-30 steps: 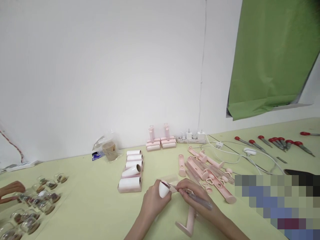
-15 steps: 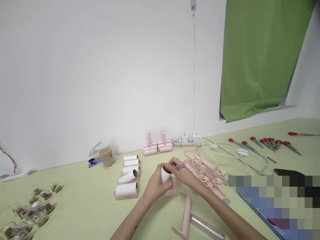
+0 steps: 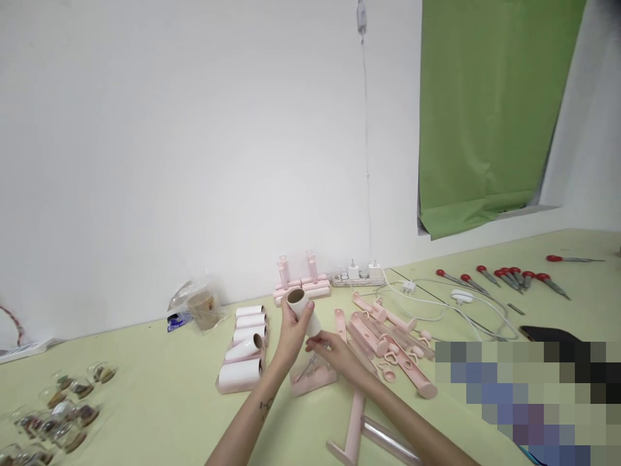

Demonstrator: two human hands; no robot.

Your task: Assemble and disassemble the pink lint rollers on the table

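A white roll (image 3: 301, 309) with a brown cardboard core is being grasped by the left hand (image 3: 290, 333), with the fingers wrapped round its lower half. The roll is being held tilted, its open end pointing up and away from the person, clear of the table (image 3: 160, 401).

The right hand (image 3: 334, 353) is being held just beside and slightly below the left hand, fingers curled, with the fingertips at the roll's lower end. Whether anything is being pinched there cannot be told.

Directly beneath both hands, a pink base (image 3: 315, 380) is being left lying on the table. Just to the left of the left hand, a row of white rolls (image 3: 245, 343) is being kept in pink trays. Close to the right of the right hand, a heap of pink handles (image 3: 388, 333) is being stored. Nearer the person than the right hand, a pink T-shaped handle (image 3: 353, 424) is lying flat. Well beyond and to the right, red-handled screwdrivers (image 3: 504, 278) are being kept in a loose line.
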